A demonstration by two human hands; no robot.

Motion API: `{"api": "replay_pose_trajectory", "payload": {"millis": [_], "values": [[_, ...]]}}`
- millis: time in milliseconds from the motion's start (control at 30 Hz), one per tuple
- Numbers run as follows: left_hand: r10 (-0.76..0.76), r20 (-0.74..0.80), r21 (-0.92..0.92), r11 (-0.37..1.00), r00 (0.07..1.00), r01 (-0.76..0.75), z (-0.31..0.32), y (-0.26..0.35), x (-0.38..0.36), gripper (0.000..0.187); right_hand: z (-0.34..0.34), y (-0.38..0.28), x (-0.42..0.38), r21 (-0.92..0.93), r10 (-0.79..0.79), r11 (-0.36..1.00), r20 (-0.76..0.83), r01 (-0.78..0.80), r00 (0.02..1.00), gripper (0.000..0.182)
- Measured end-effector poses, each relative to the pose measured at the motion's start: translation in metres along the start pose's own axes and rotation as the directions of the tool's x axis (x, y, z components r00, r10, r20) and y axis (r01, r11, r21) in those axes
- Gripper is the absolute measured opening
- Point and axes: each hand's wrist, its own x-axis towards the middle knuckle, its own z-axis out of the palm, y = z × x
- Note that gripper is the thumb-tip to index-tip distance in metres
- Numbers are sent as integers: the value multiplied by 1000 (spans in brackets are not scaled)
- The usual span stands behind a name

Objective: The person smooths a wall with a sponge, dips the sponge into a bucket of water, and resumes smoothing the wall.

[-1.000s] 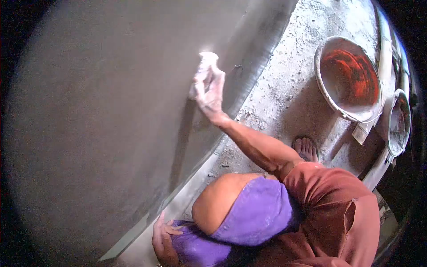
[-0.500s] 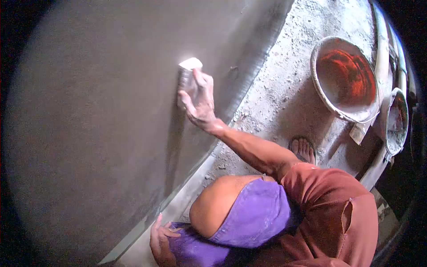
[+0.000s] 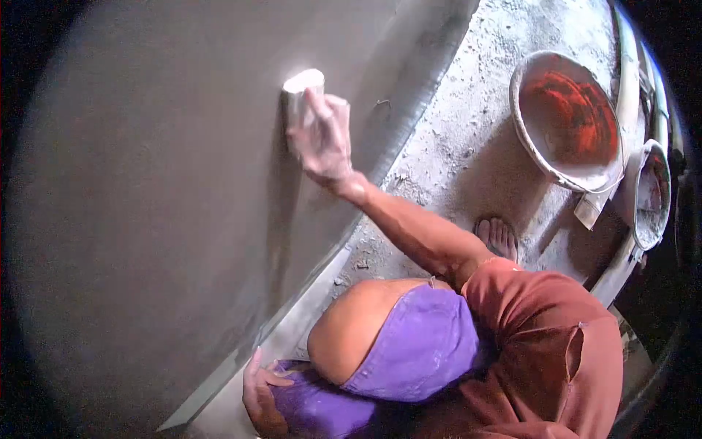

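- A broad, smooth grey plastered wall [image 3: 161, 190] fills the picture from 7 o'clock round to 12 o'clock, its wet surface even and unmarked
- A pale straight strip [image 3: 292, 322] runs along the foot of the wall, slanting from 7 o'clock up toward the centre
- The left hand [image 3: 261, 391] sits low at 6 o'clock, fingers loosely spread and resting on purple cloth [image 3: 322, 413] beside the strip, with nothing in its grasp
- A small pale rectangular sponge-like block [image 3: 298, 91] is pressed flat against the wall at about 11 o'clock from the centre; the right hand [image 3: 322, 139] is closed around it, fingers wrapped over its lower end, which hides that part
- The bare right forearm stretches from the hand down to 5 o'clock, where it meets a rust-brown sleeve [image 3: 541, 329]
- A bent knee in purple fabric [image 3: 424, 344] lies at 6 o'clock, just under that arm
- The rough grey gravelly floor [image 3: 468, 124] spreads between the wall and the pans, from 12 to 3 o'clock
- A bare foot [image 3: 497, 238] stands on the floor at 4 o'clock of the centre
- A round metal pan with a rusty orange inside [image 3: 567, 117] lies at 2 o'clock, and a smaller round pan [image 3: 653, 197] crusted with grey mortar sits just beside it at 3 o'clock
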Motion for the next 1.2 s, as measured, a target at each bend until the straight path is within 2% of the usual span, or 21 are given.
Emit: {"api": "replay_pose_trajectory", "payload": {"millis": [33,67,100,167,200,267,333,400,433,467,567,600,667,733,767,867,967,1067,1133,1167,1200], "values": [[-10,-22,0,1000,1000,10,0,2,-2,78,3,15,6,-43,69,997,-54,-71,996,69],[-24,-51,-1,1000,998,24,1,4,-5,78,5,27,12,28,294,956,-127,-293,947,64],[-34,-73,-4,999,997,34,1,6,-7,78,8,49,9,159,390,916,-152,-368,908,62],[-24,-71,4,1000,997,24,2,8,-5,78,3,69,-7,162,403,911,-160,-379,901,54],[-13,-46,5,1000,999,13,1,4,-3,78,2,30,-15,333,505,830,-113,-447,855,53],[14,0,10,1000,1000,-14,0,-2,5,79,12,14,-33,540,455,766,-72,-349,887,55],[18,18,14,1000,1000,-19,-1,-2,8,80,13,19,-36,147,170,977,-100,-154,980,61],[2,11,26,1000,1000,-2,-2,0,5,80,-4,16,4,-25,74,997,-11,-74,997,65],[-6,1,34,999,1000,6,-3,0,4,80,-4,31,16,-23,31,999,-69,-32,997,69],[-17,-13,41,999,1000,17,-4,0,2,81,0,51,14,79,159,985,-126,-150,979,70],[-20,-14,65,998,1000,21,-8,-4,-4,81,-4,65,-14,24,346,938,-101,-346,933,66],[-6,-4,66,998,1000,6,-9,-6,-3,82,10,69,-31,294,357,904,-128,-309,925,66],[28,32,79,996,999,-31,-9,-7,0,82,12,43,-50,331,441,854,-51,-401,896,68],[31,45,40,999,998,-33,-7,-9,2,81,22,20,-46,417,378,846,-27,-333,925,67],[20,56,48,999,998,-22,-7,-8,2,81,10,10,-35,114,154,983,-58,-146,986,68],[61,51,57,996,997,-63,-6,0,0,84,-1,20,1,-11,50,999,11,-50,999,70],[-51,-59,83,995,997,56,-6,3,-9,86,-8,40,-9,3,196,981,-41,-196,980,68],[-3,-33,59,998,999,5,-7,-1,-10,85,4,33,-28,85,320,945,-55,-315,946,66],[22,-6,49,999,1000,-22,-7,-4,-6,85,11,13,-30,311,469,848,-68,-428,881,67],[29,-2,41,999,1000,-29,-6,-7,-5,85,16,0,-32,436,367,848,-73,-301,927,66],[30,-2,39,999,1000,-30,-5,-7,-4,85,20,5,-47,253,260,936,-26,-245,965,68]]}}
